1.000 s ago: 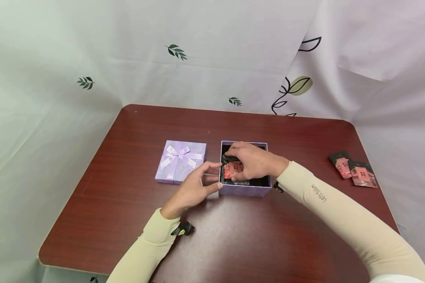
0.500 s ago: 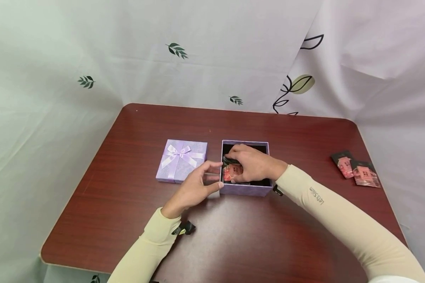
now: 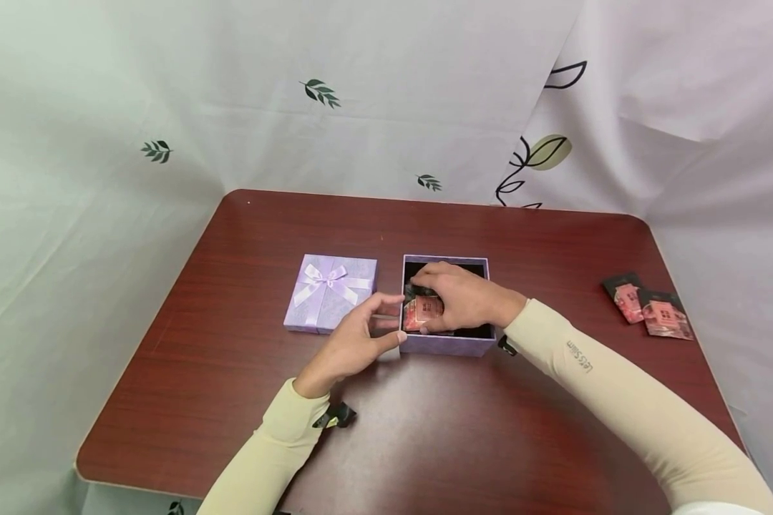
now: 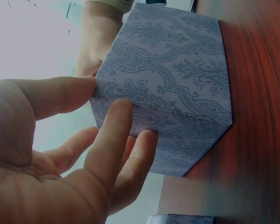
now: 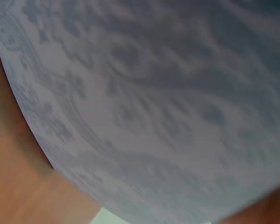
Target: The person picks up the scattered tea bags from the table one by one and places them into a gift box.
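My right hand [image 3: 464, 295] reaches into the purple box [image 3: 447, 347] and pinches a black-and-red sachet [image 3: 423, 313] between its thumb and fingers. The sachet lies near the box's left wall, partly hidden under the hand. With fairly straight fingers, my left hand [image 3: 354, 342] touches the left side of the box, its thumb by the front corner. In the left wrist view, the left fingertips rest on the patterned box wall [image 4: 168, 70]. Only the blurred box wall [image 5: 144, 107] fills most of the right wrist view.
Left of the box lies its purple lid [image 3: 328, 293] with a ribbon bow. Two more sachets, a darker one [image 3: 625, 297] and a pink one [image 3: 666, 318], overlap near the right edge of the brown table [image 3: 522, 429]. A pale patterned cloth [image 3: 373, 129] hangs behind.
Inside the box, the sachet and the right hand's fingers have shifted slightly, and the sachet's printed face lies at a slightly different angle. The left hand stays at the box's side.
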{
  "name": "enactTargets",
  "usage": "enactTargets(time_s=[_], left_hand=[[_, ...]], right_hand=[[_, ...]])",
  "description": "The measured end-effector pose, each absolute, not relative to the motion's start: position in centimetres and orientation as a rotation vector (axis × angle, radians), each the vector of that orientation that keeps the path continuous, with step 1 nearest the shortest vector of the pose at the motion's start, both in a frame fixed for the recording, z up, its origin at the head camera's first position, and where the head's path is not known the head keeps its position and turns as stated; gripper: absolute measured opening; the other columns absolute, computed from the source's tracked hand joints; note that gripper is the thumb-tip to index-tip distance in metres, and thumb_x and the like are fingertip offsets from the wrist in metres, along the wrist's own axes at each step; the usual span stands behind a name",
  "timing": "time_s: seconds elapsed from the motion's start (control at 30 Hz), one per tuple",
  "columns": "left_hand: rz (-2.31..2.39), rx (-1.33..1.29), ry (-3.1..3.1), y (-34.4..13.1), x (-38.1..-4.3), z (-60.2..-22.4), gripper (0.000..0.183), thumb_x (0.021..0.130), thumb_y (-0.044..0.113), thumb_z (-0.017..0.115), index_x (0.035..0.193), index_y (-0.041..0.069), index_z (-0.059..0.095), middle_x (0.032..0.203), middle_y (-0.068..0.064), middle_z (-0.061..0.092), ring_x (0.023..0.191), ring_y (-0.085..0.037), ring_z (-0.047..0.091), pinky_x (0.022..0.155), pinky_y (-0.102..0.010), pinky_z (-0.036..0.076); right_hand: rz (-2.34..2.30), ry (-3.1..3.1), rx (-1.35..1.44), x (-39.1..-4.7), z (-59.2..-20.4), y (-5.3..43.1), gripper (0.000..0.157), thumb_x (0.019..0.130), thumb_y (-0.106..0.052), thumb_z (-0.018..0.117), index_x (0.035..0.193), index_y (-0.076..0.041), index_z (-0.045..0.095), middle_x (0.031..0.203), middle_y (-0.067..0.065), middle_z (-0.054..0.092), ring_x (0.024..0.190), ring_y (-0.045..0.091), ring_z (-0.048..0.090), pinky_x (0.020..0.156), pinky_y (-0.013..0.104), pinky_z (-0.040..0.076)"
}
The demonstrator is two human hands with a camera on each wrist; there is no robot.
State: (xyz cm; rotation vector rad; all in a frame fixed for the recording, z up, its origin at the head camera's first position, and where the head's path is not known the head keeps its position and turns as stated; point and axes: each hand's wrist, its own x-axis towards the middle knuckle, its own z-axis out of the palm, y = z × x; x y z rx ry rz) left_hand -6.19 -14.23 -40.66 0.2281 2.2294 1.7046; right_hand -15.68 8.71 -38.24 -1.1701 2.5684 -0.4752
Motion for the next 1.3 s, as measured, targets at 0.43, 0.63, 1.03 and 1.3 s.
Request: enactTargets(time_s=[0.43, 0.63, 1.03, 1.3], left_hand=[[1.706, 0.211, 2.244, -14.0, -6.1, -40.5, 0.057, 0.094, 0.009, 0.078, 0.148, 0.011, 0.058, 0.139, -0.017, 0.065, 0.124, -0.035, 0.07, 0.103, -0.048, 0.058], [1.715, 0.201, 2.243, -14.0, -6.1, -40.5, 0.058, 0.094, 0.008, 0.079, 0.148, 0.01, 0.057, 0.138, -0.018, 0.065, 0.123, -0.036, 0.07, 0.104, -0.049, 0.057], [1.723, 0.213, 2.235, -14.2, -6.0, -40.7, 0.059, 0.094, 0.007, 0.078, 0.149, 0.009, 0.056, 0.138, -0.02, 0.065, 0.124, -0.037, 0.07, 0.104, -0.05, 0.058], [1.734, 0.215, 2.226, -14.1, -6.1, -40.6, 0.06, 0.094, 0.007, 0.078, 0.149, 0.007, 0.056, 0.138, -0.02, 0.065, 0.123, -0.038, 0.07, 0.102, -0.047, 0.059]], right_hand=[[-0.547, 2.629, -1.076, -15.7, -35.0, 12.6, 0.08, 0.084, -0.039, 0.087, 0.148, -0.003, 0.058, 0.147, 0.012, 0.059, 0.137, 0.033, 0.057, 0.117, 0.053, 0.045], [-0.587, 2.709, -1.001, -16.2, -34.7, 15.9, 0.076, 0.086, -0.041, 0.086, 0.147, -0.005, 0.06, 0.146, 0.012, 0.062, 0.136, 0.033, 0.058, 0.116, 0.055, 0.045], [-0.686, 2.84, -0.683, -16.7, -35.8, 24.3, 0.069, 0.089, -0.038, 0.086, 0.145, -0.007, 0.062, 0.146, 0.016, 0.063, 0.139, 0.036, 0.056, 0.115, 0.057, 0.044], [-0.66, 2.889, -0.51, -16.8, -36.1, 28.9, 0.07, 0.089, -0.037, 0.085, 0.146, -0.004, 0.06, 0.147, 0.022, 0.061, 0.14, 0.042, 0.053, 0.116, 0.06, 0.041]])
